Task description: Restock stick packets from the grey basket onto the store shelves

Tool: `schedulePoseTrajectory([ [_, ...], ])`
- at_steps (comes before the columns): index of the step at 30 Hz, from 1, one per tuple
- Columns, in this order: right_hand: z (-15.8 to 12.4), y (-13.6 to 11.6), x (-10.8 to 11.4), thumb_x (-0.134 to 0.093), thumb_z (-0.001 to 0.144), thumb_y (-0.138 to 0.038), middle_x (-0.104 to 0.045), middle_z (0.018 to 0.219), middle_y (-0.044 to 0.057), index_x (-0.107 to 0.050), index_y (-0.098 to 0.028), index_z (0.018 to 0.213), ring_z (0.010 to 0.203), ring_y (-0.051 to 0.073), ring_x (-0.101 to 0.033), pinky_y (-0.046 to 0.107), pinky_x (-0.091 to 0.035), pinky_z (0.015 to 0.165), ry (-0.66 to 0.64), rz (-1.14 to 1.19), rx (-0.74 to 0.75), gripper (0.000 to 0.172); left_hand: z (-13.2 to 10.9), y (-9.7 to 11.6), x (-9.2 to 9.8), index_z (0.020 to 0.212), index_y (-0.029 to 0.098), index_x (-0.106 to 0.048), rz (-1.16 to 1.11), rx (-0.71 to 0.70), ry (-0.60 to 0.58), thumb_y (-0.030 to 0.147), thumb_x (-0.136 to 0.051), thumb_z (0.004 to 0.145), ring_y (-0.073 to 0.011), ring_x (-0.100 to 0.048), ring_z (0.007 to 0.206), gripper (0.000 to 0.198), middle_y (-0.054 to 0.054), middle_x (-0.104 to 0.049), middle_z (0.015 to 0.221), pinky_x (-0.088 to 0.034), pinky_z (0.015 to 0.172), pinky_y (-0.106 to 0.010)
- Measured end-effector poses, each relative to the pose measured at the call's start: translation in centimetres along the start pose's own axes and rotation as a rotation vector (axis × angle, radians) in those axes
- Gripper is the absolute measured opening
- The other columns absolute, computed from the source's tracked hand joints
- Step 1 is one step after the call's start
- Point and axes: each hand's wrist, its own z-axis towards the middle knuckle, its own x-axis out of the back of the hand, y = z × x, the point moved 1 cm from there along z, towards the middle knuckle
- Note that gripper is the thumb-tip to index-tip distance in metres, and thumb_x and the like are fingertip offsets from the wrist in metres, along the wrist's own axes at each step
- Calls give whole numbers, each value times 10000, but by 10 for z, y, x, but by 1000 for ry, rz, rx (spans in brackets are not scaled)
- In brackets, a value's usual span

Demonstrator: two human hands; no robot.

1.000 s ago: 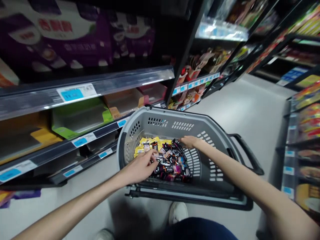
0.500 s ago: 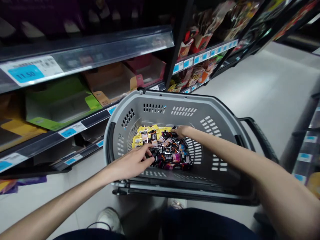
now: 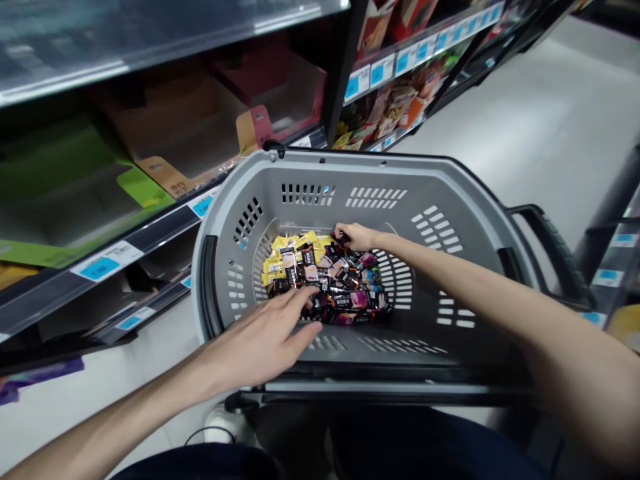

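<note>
Small snack packets lie heaped in the left part of a grey shopping basket point(image 3: 345, 170), yellow packets point(image 3: 294, 243) towards the back and black-and-purple packets point(image 3: 350, 300) in front. My right hand point(image 3: 357, 237) reaches in at the back of the heap. Its fingers are curled round a dark packet, mostly hidden by the hand. My left hand point(image 3: 277, 333) is over the basket's near left side, empty, thumb apart and fingers stretched towards the front packets. Whether its fingertips touch them I cannot tell.
Shelves with open cardboard display boxes point(image 3: 195, 140) and blue price tags point(image 3: 107, 260) stand close to the basket's left. More snack bags point(image 3: 395, 113) fill shelves beyond it. The basket's black handle point(image 3: 555, 257) sticks out to the right. My shoe point(image 3: 225, 427) is below.
My left hand has drawn back from the packets towards me, its fingers straighter. My right hand has curled round a dark packet at the back of the heap. The view has shifted.
</note>
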Motion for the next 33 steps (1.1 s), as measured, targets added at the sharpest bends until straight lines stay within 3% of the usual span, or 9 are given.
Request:
schedulePoseTrajectory([
  [6,-7,-6,-29,-620,792,-30,-622,1253,177,-407,-130,1368,1101,267,-619,316,-459,894,-49,-20,6,622,-3,-3,2,1563,197,-314,28,-49,12,549,-299,1010,-344,-416,1440,656,-126,-411,1582,-385,1160,-529],
  [13,-6,-8,-32,-734,763,-117,-629,1233,203,-393,-132,1386,1098,301,-635,347,-477,915,-66,-78,-64,710,-1,-6,5,1548,188,-347,25,-49,30,553,-303,1009,-354,-428,1430,653,-135,-434,1566,-397,1150,-531],
  [17,-3,-8,-25,-771,757,-169,-658,1192,182,-497,-136,1333,1054,295,-656,323,-487,884,-77,-122,-56,638,-1,-7,9,1553,208,-339,22,-26,39,554,-301,1008,-342,-427,1433,647,-118,-420,1578,-375,1169,-519],
  [23,-1,-14,-16,-741,812,-235,-714,1074,160,-702,-129,1079,1012,292,-672,311,-482,858,-99,-180,-41,289,-1,-8,9,1534,242,-369,9,-16,46,563,-321,1002,-320,-495,1380,623,-105,-500,1517,-389,1159,-493],
  [28,-1,-22,-3,-772,794,-245,-731,995,146,-729,-127,1083,938,286,-683,303,-485,784,-106,-194,-46,315,2,-11,8,1543,234,-348,3,-27,58,566,-333,1002,-307,-535,1335,635,-120,-546,1463,-404,1144,-473],
  [33,2,-32,37,-785,809,-282,-731,918,104,-729,-155,1087,925,266,-674,301,-482,775,-5,-118,-16,310,2,-11,8,1542,249,-344,-46,-44,97,558,-363,998,-310,-541,1321,626,-115,-518,1488,-396,1149,-470],
])
